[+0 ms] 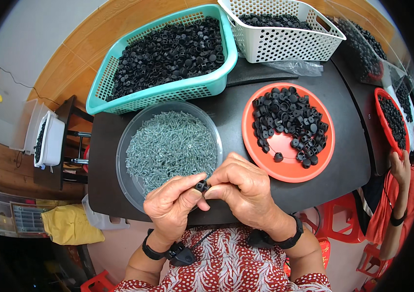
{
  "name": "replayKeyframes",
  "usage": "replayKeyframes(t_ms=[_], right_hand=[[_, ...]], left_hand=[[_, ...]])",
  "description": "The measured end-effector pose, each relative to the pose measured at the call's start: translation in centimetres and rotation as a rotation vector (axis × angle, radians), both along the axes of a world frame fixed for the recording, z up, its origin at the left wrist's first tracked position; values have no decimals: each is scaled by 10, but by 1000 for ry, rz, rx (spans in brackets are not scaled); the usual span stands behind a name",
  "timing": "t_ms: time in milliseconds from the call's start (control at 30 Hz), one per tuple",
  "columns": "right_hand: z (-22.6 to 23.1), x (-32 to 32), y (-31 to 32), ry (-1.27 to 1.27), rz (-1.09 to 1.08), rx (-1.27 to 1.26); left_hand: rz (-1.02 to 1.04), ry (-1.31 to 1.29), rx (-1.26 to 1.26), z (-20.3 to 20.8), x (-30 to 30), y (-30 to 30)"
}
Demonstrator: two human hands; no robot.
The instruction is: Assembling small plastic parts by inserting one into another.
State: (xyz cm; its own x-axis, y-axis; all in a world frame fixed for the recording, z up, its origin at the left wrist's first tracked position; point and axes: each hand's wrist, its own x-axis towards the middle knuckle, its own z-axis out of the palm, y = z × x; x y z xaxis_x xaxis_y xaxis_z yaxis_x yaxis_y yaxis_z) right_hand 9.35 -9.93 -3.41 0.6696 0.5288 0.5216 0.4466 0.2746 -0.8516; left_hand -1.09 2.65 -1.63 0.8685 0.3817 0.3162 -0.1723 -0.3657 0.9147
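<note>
Between the fingertips of my left hand (172, 203) sits a small black plastic cap (201, 185), held over the near rim of the screw bowl. The thumb and forefinger of my right hand (242, 190) pinch together against the cap's right side; whether a screw is between them is hidden. Just beyond my hands, a clear round bowl (121, 158) holds a heap of silvery screws (170, 146). To the right of it is an orange-red plate (280, 143) with many black caps (287, 109) piled around its far and right sides.
A teal basket (168, 92) full of black caps stands at the far left. Behind, a white perforated basket (292, 45) holds more, beside a clear plastic bag (299, 67). At right, another person's hand (400, 165) touches a red tray (380, 104). Red stools (341, 219) stand below.
</note>
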Motion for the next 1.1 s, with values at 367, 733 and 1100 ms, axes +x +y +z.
replayKeyframes(t_ms=[367,733,1100], right_hand=[[4,1,-2,248,112,-49],[1,-6,0,245,56,-9],[3,-6,1,680,250,-4]], left_hand=[[25,-36,70,-1,1,-3],[5,-85,-397,-3,-2,-12],[80,-91,-512,5,3,-21]])
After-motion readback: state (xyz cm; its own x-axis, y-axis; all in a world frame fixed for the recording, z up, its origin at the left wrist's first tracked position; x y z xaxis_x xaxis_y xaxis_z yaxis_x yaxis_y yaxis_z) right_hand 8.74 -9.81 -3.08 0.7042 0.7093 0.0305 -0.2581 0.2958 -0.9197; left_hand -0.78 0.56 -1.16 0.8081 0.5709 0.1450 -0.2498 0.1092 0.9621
